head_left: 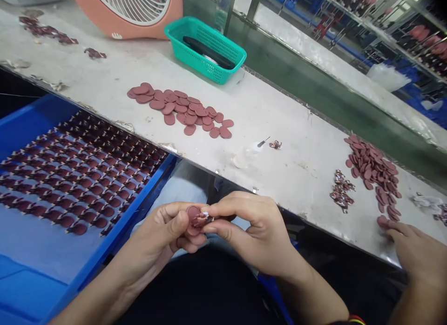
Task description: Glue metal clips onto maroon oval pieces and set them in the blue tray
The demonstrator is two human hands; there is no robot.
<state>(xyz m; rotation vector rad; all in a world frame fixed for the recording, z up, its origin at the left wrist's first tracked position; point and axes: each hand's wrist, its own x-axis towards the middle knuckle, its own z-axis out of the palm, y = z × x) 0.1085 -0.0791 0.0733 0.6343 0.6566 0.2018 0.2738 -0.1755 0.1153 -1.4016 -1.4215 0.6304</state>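
Head camera faces forward and down (close above the maroon disc (193, 213)).

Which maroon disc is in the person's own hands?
The maroon disc pinched between the left hand and right hand, a small printed piece against it; others lie on the bench or in the blue tray.

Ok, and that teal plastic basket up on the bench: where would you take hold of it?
Take the teal plastic basket by its top rim on the long side nearest the person, coming from above. The rim stands out from the sloping, perforated wall, so fingers can hook under it. Keep it level, since the long black object lies loose inside.
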